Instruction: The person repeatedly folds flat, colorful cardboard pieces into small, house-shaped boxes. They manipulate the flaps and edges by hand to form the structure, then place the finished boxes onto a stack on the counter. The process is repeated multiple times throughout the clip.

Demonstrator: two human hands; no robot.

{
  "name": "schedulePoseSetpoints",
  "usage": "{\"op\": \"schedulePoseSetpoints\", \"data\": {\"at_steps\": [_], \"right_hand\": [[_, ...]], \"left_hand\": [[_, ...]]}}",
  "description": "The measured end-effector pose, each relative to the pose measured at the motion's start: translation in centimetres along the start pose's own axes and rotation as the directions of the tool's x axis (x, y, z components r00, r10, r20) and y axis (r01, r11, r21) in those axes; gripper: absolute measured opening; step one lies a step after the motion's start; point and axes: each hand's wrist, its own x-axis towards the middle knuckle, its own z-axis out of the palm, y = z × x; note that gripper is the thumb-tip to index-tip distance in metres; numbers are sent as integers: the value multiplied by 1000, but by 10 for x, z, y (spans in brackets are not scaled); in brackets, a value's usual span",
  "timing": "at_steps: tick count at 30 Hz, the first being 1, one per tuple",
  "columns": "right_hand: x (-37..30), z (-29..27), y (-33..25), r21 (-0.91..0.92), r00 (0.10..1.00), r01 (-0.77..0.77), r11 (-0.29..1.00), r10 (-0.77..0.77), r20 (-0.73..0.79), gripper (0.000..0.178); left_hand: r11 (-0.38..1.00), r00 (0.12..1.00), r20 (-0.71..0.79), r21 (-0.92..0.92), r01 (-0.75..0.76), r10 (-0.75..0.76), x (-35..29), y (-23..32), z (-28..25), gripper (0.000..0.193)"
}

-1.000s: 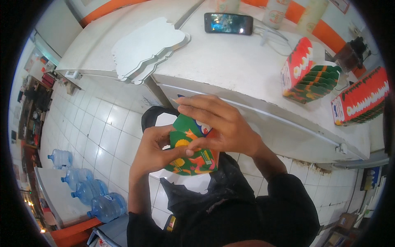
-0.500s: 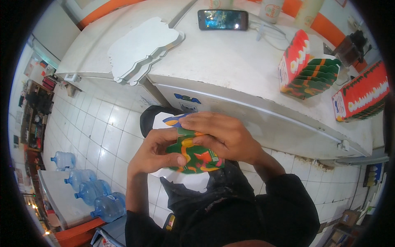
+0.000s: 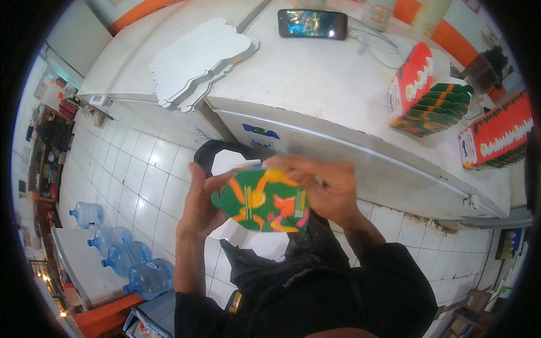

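Note:
Both my hands hold a flat green and orange printed carton [image 3: 262,200] in front of my chest, below the white counter. My left hand [image 3: 198,203] grips its left edge. My right hand [image 3: 327,188] covers its upper right side and looks blurred. More white card pieces [image 3: 253,239] lie on my lap under the carton. A stack of white die-cut blanks [image 3: 200,59] lies on the counter [image 3: 315,84] at the upper left. Folded green and red cartons [image 3: 428,96] stand in a row on the counter at the right.
A phone [image 3: 311,23] with a lit screen lies at the counter's far edge beside a white cable. A red box row [image 3: 496,132] sits at the far right. Blue water bottles [image 3: 121,256] stand on the tiled floor at lower left.
The carton has turned in my hands and now lies wider and flatter. My right hand has shifted to the right across its top.

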Motion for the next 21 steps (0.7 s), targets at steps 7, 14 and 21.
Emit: {"op": "schedulePoseSetpoints", "data": {"at_steps": [7, 14, 21], "right_hand": [[10, 11, 10, -253, 926, 346, 903, -372, -61, 29], [18, 19, 23, -181, 878, 471, 863, -440, 189, 30], [18, 32, 19, -56, 991, 16, 998, -9, 131, 43]], "left_hand": [[791, 942, -170, 597, -135, 289, -6, -17, 2, 42], [633, 856, -155, 739, -231, 493, -8, 14, 25, 15], [367, 805, -45, 904, -220, 592, -1, 5, 28, 15]]}}
